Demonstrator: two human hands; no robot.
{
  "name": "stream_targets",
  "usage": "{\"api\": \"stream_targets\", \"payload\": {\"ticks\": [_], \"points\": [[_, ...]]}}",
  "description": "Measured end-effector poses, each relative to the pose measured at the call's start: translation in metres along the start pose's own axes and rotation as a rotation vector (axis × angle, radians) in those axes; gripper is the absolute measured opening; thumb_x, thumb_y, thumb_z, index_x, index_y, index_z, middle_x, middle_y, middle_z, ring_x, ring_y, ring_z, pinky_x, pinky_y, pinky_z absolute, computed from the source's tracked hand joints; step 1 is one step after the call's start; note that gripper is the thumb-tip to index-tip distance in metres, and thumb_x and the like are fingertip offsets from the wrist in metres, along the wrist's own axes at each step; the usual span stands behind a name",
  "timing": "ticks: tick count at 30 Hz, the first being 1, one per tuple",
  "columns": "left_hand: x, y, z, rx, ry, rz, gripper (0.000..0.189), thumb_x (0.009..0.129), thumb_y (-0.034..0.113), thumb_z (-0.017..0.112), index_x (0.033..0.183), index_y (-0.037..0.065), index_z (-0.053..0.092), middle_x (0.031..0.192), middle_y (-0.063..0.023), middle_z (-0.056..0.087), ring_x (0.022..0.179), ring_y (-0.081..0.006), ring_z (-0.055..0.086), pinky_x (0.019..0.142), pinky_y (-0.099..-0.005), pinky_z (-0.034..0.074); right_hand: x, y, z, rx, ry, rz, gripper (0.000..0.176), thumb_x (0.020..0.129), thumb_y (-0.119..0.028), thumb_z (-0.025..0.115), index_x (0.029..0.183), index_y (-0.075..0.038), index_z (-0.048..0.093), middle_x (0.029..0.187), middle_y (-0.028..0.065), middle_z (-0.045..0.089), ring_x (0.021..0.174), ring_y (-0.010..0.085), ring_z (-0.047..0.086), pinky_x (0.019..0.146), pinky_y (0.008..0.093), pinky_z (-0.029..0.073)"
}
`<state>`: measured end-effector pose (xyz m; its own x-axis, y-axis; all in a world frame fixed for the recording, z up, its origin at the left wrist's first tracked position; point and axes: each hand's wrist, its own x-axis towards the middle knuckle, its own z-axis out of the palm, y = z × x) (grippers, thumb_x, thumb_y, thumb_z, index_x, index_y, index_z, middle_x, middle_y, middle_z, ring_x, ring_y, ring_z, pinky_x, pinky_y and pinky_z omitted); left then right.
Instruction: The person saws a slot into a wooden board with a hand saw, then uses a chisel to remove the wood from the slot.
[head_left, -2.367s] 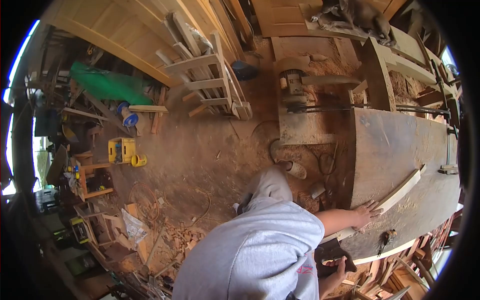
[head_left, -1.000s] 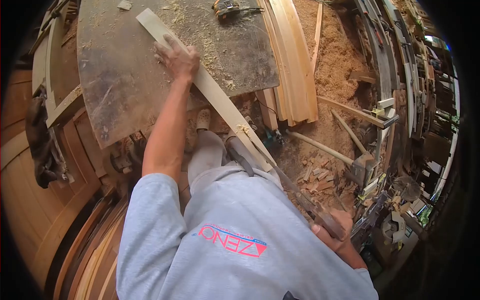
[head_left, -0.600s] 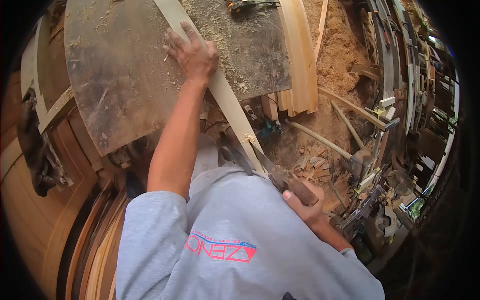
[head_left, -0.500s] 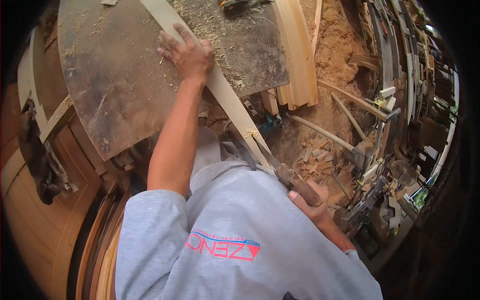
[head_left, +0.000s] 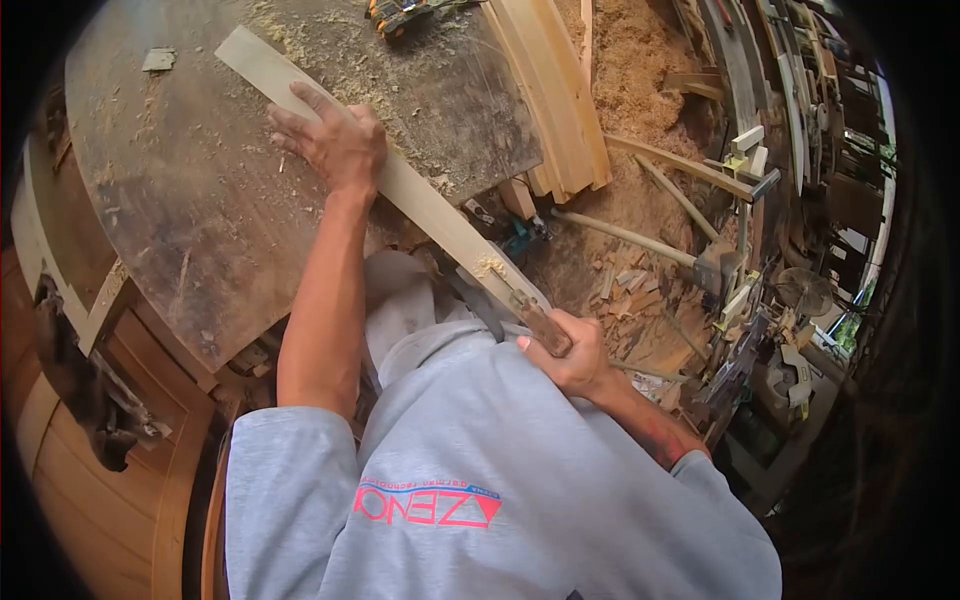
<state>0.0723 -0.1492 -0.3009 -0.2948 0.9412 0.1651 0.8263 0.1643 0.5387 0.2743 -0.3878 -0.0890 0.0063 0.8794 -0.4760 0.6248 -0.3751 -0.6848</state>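
A long pale wooden plank [head_left: 425, 205] lies slantwise over the workbench [head_left: 190, 200], its near end sticking out past the bench edge towards my body. My left hand [head_left: 335, 140] presses down on the plank, its fingers reaching across to the far-left edge. Near the plank's close end, my right hand [head_left: 575, 355] is closed round the wooden handle of a handsaw [head_left: 545, 325]. Little of the blade shows between the handle and the plank. A small heap of sawdust [head_left: 490, 267] sits on the plank just ahead of the blade.
Wood shavings and an orange-and-black object [head_left: 395, 15] are on the bench. Several boards [head_left: 555, 100] lean at its right edge. A long-handled hammer [head_left: 640, 240], wood offcuts [head_left: 625, 285] and sawdust cover the floor. Wooden panels [head_left: 110, 450] stand at left.
My right hand has moved forward and left with the saw, and less of the blade shows above the plank. My left hand stays on the plank. The view has shifted slightly.
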Motion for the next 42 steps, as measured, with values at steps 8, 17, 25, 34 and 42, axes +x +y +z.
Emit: {"api": "stream_targets", "payload": {"ticks": [8,17,25,34,42], "points": [[-0.005,0.004,-0.003,0.001,0.003,0.008,0.078,0.089,0.031,0.046,0.149,-0.012,0.02,0.144,-0.0523,0.009,0.138,-0.0647,0.014,0.115,-0.0646,0.012,-0.091,-0.092,-0.12,-0.024,-0.169,-0.104,0.02,0.076,-0.015,0.077,0.08,0.002,0.067,0.057,0.008,0.057,0.045,0.0197,0.056,0.044,0.0319,0.042],[-0.003,0.004,-0.002,-0.033,-0.011,0.005,0.082,0.086,0.027,0.051,0.151,-0.011,0.017,0.144,-0.0525,0.008,0.142,-0.0608,0.008,0.117,-0.063,0.008,-0.06,-0.033,-0.055,-0.052,-0.127,0.031,0.021,0.079,-0.016,0.077,0.074,-0.002,0.061,0.054,0.0095,0.053,0.044,0.0209,0.054,0.045,0.0331,0.042],[0.0,0.003,0.002,-0.006,-0.053,0.011,0.082,0.089,0.031,0.048,0.151,-0.012,0.014,0.145,-0.0527,0.007,0.142,-0.0598,0.007,0.117,-0.0614,0.005,-0.08,-0.006,-0.064,-0.087,-0.16,-0.105,0.02,0.076,-0.014,0.076,0.072,-0.003,0.06,0.055,0.0105,0.053,0.044,0.0226,0.053,0.044,0.035,0.041],[0.001,0.001,-0.002,0.026,-0.06,0.017,0.081,0.089,0.031,0.047,0.149,-0.015,0.016,0.144,-0.0501,0.014,0.141,-0.0617,0.009,0.116,-0.0651,0.008,-0.073,-0.048,-0.099,-0.037,-0.232,-0.087,0.02,0.076,-0.014,0.077,0.072,-0.003,0.06,0.053,0.0087,0.051,0.041,0.02,0.052,0.042,0.033,0.038],[0.0,-0.004,0.011,0.044,-0.011,0.034,0.081,0.088,0.031,0.047,0.148,-0.015,0.016,0.146,-0.0447,0.021,0.139,-0.0619,0.011,0.113,-0.0697,0.01,-0.017,-0.022,-0.043,-0.034,-0.222,-0.052,0.024,0.078,-0.016,0.076,0.072,-0.003,0.056,0.053,0.0109,0.052,0.043,0.0267,0.055,0.042,0.0357,0.041]]}}
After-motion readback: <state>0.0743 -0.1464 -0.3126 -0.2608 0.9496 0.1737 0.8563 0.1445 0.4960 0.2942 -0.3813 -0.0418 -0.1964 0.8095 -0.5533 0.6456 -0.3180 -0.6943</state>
